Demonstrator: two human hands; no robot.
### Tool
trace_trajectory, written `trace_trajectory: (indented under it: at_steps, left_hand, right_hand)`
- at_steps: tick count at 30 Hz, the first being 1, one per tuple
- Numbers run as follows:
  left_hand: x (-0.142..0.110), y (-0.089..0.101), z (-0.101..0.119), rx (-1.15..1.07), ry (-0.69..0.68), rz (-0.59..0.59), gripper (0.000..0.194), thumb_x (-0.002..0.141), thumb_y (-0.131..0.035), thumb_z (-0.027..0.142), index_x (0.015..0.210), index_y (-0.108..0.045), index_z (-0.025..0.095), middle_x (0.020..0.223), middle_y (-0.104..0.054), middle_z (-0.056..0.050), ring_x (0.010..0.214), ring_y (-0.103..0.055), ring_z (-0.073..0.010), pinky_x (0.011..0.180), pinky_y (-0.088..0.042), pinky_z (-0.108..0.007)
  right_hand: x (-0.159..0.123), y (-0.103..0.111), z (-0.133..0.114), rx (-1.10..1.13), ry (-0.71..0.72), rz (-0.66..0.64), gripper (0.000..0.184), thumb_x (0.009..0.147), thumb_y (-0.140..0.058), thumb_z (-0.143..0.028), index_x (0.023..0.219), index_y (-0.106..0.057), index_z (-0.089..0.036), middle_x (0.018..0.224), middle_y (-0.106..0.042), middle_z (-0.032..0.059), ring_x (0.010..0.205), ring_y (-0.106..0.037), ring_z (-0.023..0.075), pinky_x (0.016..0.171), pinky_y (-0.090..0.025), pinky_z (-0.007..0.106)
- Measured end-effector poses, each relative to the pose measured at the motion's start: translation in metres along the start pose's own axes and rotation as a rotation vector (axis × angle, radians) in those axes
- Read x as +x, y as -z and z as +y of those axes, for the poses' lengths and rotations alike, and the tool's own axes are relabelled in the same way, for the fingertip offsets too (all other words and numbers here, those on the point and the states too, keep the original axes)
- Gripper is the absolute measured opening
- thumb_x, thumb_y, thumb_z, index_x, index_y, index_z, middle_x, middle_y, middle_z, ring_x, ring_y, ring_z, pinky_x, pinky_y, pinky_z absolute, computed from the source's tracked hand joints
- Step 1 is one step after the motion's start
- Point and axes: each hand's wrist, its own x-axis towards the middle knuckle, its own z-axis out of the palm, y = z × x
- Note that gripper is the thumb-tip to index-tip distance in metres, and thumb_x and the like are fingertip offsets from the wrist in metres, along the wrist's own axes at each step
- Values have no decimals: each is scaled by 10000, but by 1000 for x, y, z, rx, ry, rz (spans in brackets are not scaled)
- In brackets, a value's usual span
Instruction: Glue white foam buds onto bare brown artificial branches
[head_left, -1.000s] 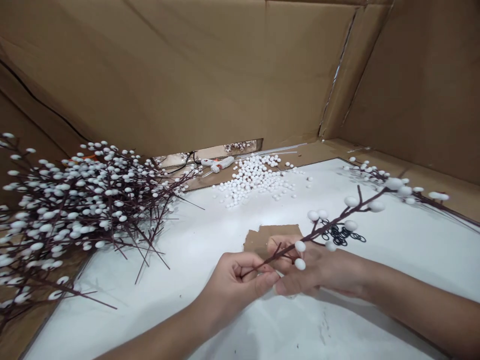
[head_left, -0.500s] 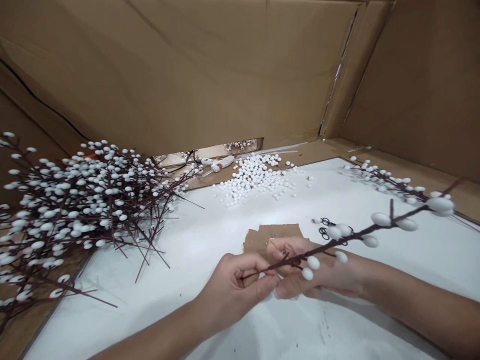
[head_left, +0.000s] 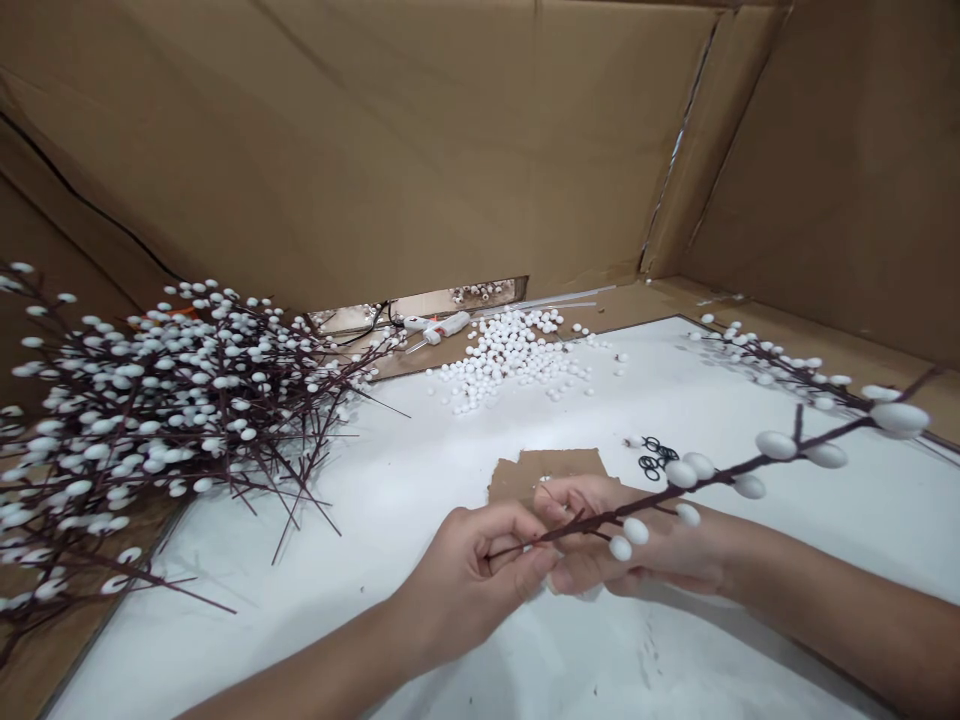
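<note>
Slanting over the white board [head_left: 375, 470] at the view's four o'clock, a berried branch [head_left: 726, 474] runs lengthwise from eight to two, tip at two; the left hand [head_left: 469, 580] pinches its lower end; whether the right hand [head_left: 656, 555] grips, I cannot tell.

Counting from the card [head_left: 555, 465], qty 1. Near side of it: 2 hands, i.e. 1 L hand [head_left: 465, 580] + 1 R hand [head_left: 652, 560]. Held twig [head_left: 727, 471]: 1, running off to card's right, w/ approx. 9 berries [head_left: 776, 445] visible, tip ones overlapping. Rings [head_left: 651, 462]: approx. 6 in view right of card, rest hidden, w/ 1 stray berry [head_left: 634, 441] alongside. Heap [head_left: 510, 350] beyond card: 1, well over 100 loose berries, no exact ct. Glue gun [head_left: 450, 324]: 1, beyond card. Sticks [head_left: 570, 297] behind heap: approx. 2. Pile [head_left: 180, 400] left of card: 1, twigs too tangled to ct.
</note>
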Motion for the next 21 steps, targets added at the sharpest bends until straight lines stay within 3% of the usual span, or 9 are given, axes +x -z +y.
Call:
trace_trajectory:
  at_steps: [11, 18, 21]
  left_hand:
    - [2, -2, -5, 12, -6, 78, 230, 747, -571, 388, 707, -538, 164, 535, -432, 35, 486, -300, -76, 457, -222, -222]
    - [3, -3, 1, -211, -38, 103, 201, 709, -652, 340, 704, -592, 148, 639, -573, -6, 584, -471, -90, 539, -356, -188]
    - [3, 0, 2, -267, -61, 121, 174, 748, -627, 320, 719, -610, 150, 544, -510, 31, 524, -448, -64, 520, -349, -168]
  right_hand:
    - [1, 1, 1, -13, 24, 12, 424, 546, -786, -290, 692, -396, -209, 593, -352, -74, 507, -274, 55, 422, -119, 223]
    - [1, 5, 1, -29, 30, 1, 370, 603, -753, -290, 642, -400, -187, 578, -326, -78, 511, -287, 52, 421, -198, 201]
    - [4, 7, 2, -51, -30, -9, 406, 579, -770, -273, 636, -377, -194, 520, -308, -98, 471, -270, 45, 392, -174, 193]
